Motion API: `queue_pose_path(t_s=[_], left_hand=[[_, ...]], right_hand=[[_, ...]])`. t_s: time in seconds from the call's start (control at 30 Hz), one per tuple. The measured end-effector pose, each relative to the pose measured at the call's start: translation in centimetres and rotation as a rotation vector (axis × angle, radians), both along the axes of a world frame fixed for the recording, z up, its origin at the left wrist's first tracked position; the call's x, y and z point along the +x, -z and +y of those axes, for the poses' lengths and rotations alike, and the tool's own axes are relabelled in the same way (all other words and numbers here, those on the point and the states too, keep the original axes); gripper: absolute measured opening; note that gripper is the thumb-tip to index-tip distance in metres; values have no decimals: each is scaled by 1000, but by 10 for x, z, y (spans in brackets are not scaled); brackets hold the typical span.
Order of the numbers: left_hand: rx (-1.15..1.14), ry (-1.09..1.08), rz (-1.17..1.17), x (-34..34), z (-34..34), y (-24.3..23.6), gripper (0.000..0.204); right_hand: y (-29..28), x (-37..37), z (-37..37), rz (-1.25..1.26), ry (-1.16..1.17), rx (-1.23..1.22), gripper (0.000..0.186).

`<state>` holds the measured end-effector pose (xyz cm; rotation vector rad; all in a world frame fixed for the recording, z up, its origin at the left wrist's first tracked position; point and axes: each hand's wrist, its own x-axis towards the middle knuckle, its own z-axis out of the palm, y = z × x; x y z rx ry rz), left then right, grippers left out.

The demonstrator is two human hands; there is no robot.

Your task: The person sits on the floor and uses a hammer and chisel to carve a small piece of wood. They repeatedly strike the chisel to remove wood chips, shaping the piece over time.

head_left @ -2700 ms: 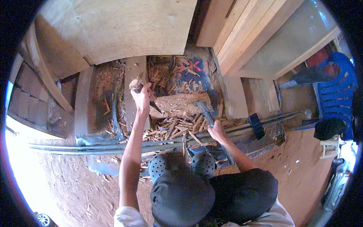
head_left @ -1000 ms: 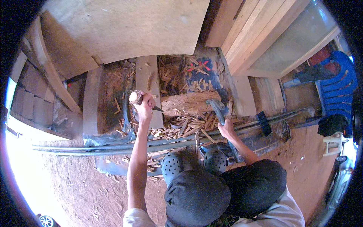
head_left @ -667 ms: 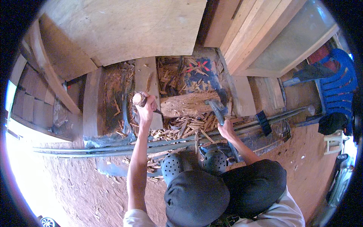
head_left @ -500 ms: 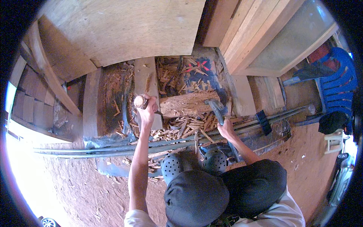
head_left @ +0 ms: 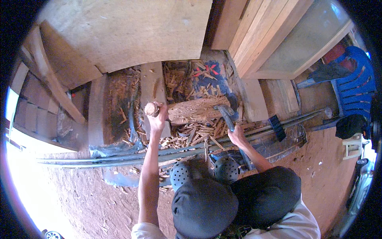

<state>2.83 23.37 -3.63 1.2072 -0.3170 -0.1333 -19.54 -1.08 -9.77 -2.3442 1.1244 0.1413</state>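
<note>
My left hand [head_left: 159,119] is closed round a thick wooden-handled tool [head_left: 151,108]. Its round, pale end faces up, and its lower part is hidden by my fingers. Just to the right lies a rough, chipped wooden log [head_left: 195,110] across the work spot. My right hand [head_left: 237,136] grips the shaft of a grey-blue hammer-like tool [head_left: 227,116]. The head of that tool rests at the log's right end, and its shaft runs back toward my body. Wood chips [head_left: 197,133] are heaped along the log's near side.
Long thin pipes [head_left: 119,162] cross in front of my clog shoes [head_left: 226,169]. A dark phone-like slab [head_left: 277,128] lies on the right. Beyond stand a large plywood sheet [head_left: 131,32] and stacked boards [head_left: 262,36]. A blue plastic chair [head_left: 356,79] is at the far right.
My left hand and its tool have shifted slightly right and down. The right hand and the hammer-like tool have barely moved. The whole view has tilted a little.
</note>
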Motion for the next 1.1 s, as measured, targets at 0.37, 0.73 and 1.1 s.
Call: queue_pose_path(t_s=[0.37,0.73,1.1], left_hand=[[96,-9,104,21,-18,15,14],[405,120,-84,17,-26,-4,33],[283,-38,-269,5,-38,-10,12]], right_hand=[[-60,20,-20,-153,60,553,23],[-164,70,18,-233,-341,361,29],[-294,110,62,-702,-422,186,21]])
